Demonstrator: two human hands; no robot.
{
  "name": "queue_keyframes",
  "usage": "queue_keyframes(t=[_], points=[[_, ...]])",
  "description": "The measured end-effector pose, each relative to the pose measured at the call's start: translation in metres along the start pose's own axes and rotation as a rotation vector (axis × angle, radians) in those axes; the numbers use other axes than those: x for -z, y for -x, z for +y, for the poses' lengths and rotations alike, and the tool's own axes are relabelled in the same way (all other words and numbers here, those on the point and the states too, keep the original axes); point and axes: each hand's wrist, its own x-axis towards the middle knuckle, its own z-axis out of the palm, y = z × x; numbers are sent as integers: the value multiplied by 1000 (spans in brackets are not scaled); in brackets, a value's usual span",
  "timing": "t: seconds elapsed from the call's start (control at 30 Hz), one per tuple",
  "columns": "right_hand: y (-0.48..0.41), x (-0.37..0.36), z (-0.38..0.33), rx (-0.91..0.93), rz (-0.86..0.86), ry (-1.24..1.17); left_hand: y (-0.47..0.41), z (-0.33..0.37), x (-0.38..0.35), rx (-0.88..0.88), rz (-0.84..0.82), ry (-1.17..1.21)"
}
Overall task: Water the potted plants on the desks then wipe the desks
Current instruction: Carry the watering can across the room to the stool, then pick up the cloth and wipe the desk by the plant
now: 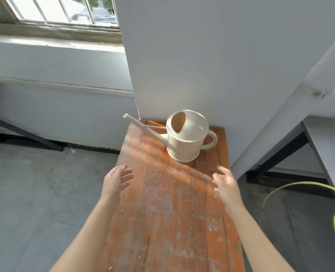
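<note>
On the worn orange bench (pixel 168 203), the cream watering can (pixel 184 138) is not yet grasped by left hand (pixel 116 180) or right hand (pixel 224 183), fingers loosely spread, so watering and wiping remain undone.

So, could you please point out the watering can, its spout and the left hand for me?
watering can (pixel 184 146), head view, side of its body.
spout (pixel 144 126), head view, midway along the tube.
left hand (pixel 114 180), head view, middle of the hand.

We see daylight from the upper-left window (pixel 51 12) streak the wooden bench (pixel 162 203); edges bow, the right hand (pixel 226 186) blurs slightly.
</note>
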Motion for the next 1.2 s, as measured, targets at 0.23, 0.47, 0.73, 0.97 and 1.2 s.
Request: queue_keyframes(t=[0.23,0.47,0.73,0.97,1.2], points=[[105,-9,33,82,-171,70,117,-63,61,-142,131,-109],[214,-35,96,345,-592,305,261,-175,120,-74,288,-149],[325,-88,133,569,-1062,601,369,-268,188,112,532,-46],[403,-148,153,718,-1099,711,424,-292,276,80,657,39],[521,-213,192,726,-1214,760,505,-342,405,109,897,151]])
